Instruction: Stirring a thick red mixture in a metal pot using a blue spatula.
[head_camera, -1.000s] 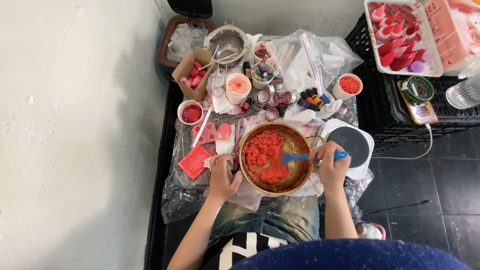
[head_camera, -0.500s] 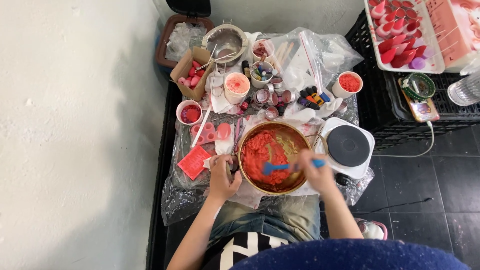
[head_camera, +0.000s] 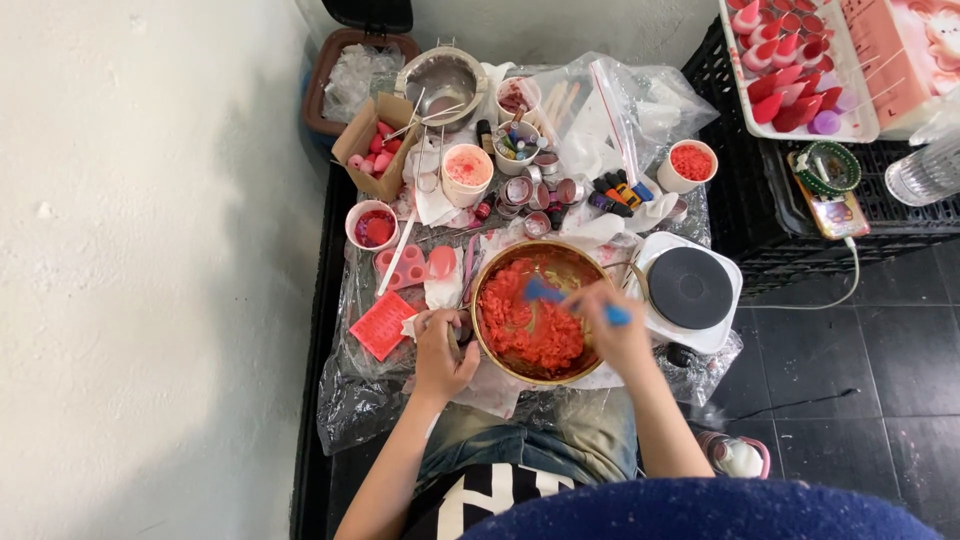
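Bright even daylight, motion-blurred right hand (head_camera: 612, 335)

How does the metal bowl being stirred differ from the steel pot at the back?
The metal bowl is gold-toned, wide, and full of red chunks; the steel pot is silvery, smaller, and seems to hold only utensils. The left hand steadies the bowl; nobody touches the pot. Both are round metal.

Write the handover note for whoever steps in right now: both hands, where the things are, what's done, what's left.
Left hand: grip on the left rim of the metal bowl, steadying it.
Right hand: grip shut on the blue spatula, blade down in the red mixture.
The bowl sits on the plastic-covered crate top, with the white hotplate just to its right, nothing on its plate.
Done: the mixture is in the bowl, still lumpy.
Left: lumps to work smooth. The pink moulds left of the bowl look unfilled.
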